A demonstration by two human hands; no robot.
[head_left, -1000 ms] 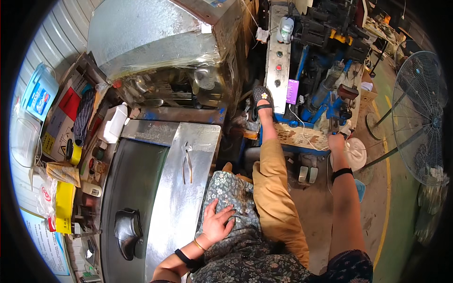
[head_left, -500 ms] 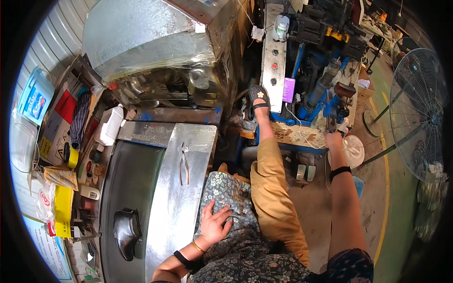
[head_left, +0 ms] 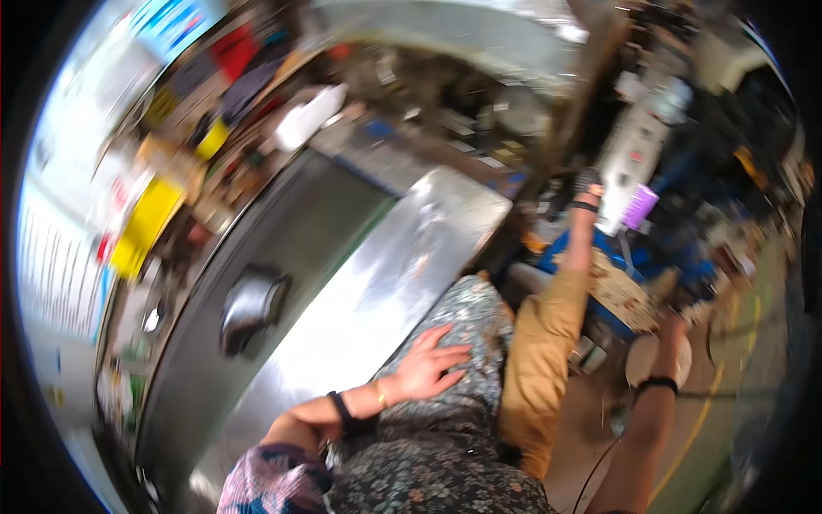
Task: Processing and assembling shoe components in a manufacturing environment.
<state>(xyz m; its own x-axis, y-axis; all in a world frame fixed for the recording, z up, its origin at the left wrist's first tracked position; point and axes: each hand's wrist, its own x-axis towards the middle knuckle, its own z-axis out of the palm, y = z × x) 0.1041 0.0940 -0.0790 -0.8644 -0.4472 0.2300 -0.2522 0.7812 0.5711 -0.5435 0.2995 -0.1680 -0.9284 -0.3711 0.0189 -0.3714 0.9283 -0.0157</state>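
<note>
My left hand point(head_left: 430, 363) lies on the dark floral cloth point(head_left: 475, 321) over my lap, its fingers spread and holding nothing. My right arm reaches out to the far right, where my right hand point(head_left: 673, 331) is at the near edge of a blue machine point(head_left: 599, 248). Motion blur smears those fingers, so their grip cannot be made out. Left of my lap, a shiny metal plate point(head_left: 317, 343) carries a blurred pair of pliers point(head_left: 424, 236). Beyond the plate, a black boot point(head_left: 253, 308) rests on a dark conveyor belt point(head_left: 197, 385).
My foot point(head_left: 586, 190) is stretched to the machine's white control panel point(head_left: 629, 158), beside a purple card point(head_left: 640, 206). A cluttered shelf along the left holds a white bottle point(head_left: 310, 117) and a yellow box point(head_left: 147, 224). A round whitish lid point(head_left: 642, 364) is near my right hand.
The whole view has swung to the left and blurred, so the belt, plate and machine appear tilted and shifted right. My left hand stays on my lap; my right arm still reaches toward the machine.
</note>
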